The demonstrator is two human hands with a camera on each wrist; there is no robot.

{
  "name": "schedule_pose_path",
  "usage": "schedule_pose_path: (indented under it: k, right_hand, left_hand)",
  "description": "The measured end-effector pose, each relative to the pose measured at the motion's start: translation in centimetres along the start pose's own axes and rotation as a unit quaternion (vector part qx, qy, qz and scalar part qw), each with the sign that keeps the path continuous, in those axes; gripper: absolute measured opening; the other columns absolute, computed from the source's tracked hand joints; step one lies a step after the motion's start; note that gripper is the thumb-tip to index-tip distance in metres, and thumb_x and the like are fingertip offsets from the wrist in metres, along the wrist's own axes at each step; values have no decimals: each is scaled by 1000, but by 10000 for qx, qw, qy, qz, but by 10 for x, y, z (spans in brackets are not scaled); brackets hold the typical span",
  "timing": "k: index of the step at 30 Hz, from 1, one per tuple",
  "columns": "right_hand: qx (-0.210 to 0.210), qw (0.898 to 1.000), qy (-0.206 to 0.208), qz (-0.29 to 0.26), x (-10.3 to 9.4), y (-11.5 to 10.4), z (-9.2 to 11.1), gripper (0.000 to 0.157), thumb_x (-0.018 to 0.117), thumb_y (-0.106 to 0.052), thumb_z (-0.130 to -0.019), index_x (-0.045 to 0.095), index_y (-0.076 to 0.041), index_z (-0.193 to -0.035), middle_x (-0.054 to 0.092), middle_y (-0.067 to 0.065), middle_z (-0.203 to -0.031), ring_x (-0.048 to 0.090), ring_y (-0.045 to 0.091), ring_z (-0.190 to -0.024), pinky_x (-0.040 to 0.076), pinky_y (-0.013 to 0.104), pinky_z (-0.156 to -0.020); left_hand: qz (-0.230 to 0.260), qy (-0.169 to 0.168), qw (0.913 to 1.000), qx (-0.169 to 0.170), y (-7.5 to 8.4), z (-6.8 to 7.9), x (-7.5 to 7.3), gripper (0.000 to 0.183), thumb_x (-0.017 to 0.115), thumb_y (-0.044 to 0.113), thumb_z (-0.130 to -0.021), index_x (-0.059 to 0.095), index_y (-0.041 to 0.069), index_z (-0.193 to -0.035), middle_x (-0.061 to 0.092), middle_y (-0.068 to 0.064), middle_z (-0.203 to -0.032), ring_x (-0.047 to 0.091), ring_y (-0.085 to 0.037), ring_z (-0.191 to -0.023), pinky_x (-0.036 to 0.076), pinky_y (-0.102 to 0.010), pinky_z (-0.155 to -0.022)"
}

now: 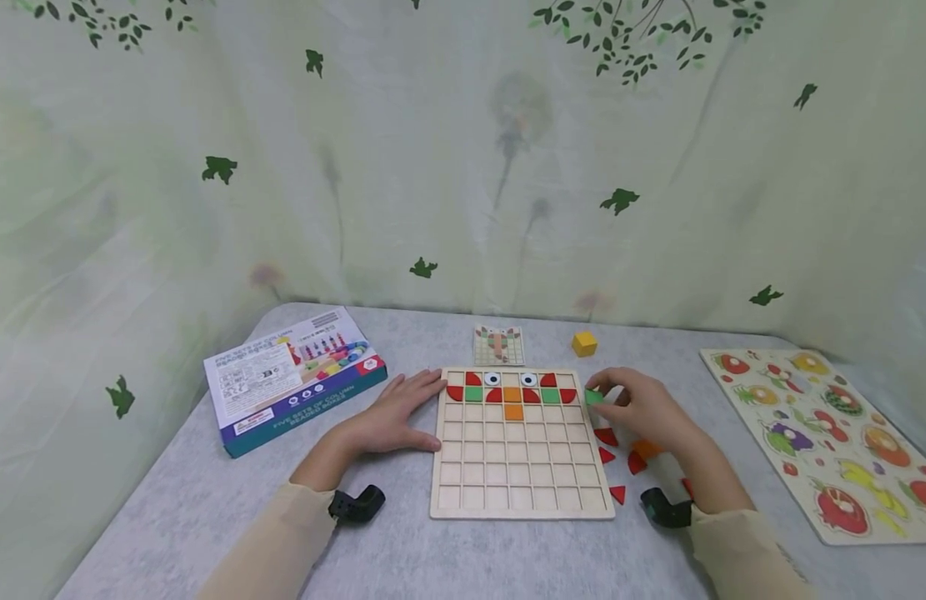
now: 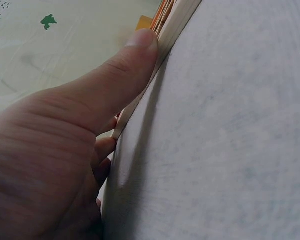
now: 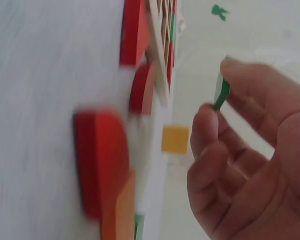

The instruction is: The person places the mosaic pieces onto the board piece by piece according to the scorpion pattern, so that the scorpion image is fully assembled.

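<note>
A square wooden grid board [image 1: 521,475] lies flat on the table. Red, green, orange and eye-patterned tiles fill parts of its upper rows; an orange tile [image 1: 513,412] sits lowest among them. My left hand [image 1: 391,417] rests at the board's left edge, fingers extended and thumb touching the side. In the left wrist view, the thumb [image 2: 140,50] lies along that wooden edge. Just off the board's upper right side, my right hand [image 1: 646,408] pinches a small green tile [image 3: 221,92] between thumb and fingertip, held above the table.
Loose red tiles [image 1: 605,437] and an orange tile [image 1: 647,450] lie right of the board, some under the right hand. Behind the board are a pattern card [image 1: 498,346] and a yellow cube [image 1: 584,343]. A box [image 1: 297,375] stands left; a fruit puzzle board [image 1: 803,492] lies right.
</note>
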State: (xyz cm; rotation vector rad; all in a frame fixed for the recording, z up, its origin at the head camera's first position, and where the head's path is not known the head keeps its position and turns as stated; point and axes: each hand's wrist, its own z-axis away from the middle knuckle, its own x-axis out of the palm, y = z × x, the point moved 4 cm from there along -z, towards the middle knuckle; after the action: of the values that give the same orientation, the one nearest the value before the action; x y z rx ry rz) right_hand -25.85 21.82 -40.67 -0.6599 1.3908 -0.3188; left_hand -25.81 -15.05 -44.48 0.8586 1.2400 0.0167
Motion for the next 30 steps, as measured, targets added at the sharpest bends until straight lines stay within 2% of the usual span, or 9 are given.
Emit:
schedule_pose_path:
  k: [5,10,20,24,30]
  right_hand:
    - [-69,9999,71,63,7,-13,-6,28,74,-22,-91,68,-14,-117,66,7,-111,56,18,-81,52,26,-64]
    - [1,10000,12,-57,15,-27,-12,27,75,-23,-90,69,-15,-115,65,6,-113,56,19,-84,52,27,-65]
    - [-683,9976,-38,133,31,-58,-23,21,78,-23,-88,71,-19,-107,67,0,-103,55,16,-79,50,28,-71]
    - [-730,9971,-187,47,38,-65,-26,21,77,-23,-88,71,-19,-108,66,0,-105,55,16,-79,50,29,-70]
    - [-707,9962,-452,220,51,-76,-33,19,75,-21,-88,72,-22,-107,63,-2,-101,55,16,-86,49,29,-76]
  left_hand:
    - [29,-36,10000,18,0,-2,-1,99,78,53,-81,30,16,-158,20,-6,-168,9,-31,-158,-2,-56,-127]
    - [-3,-64,10000,-5,-1,-2,-1,100,78,54,-81,29,16,-159,19,-6,-169,9,-31,-158,-2,-56,-127]
    - [-3,-22,10000,-65,-2,-1,-1,99,78,53,-81,29,18,-159,18,-3,-169,7,-28,-158,-2,-54,-128]
    - [-19,-6,10000,-48,-2,0,-1,99,78,53,-81,29,18,-159,18,-4,-169,8,-29,-158,-2,-54,-128]
    - [-32,-20,10000,-68,-2,1,-1,99,78,53,-81,28,18,-159,18,-3,-169,7,-27,-158,-2,-53,-128]
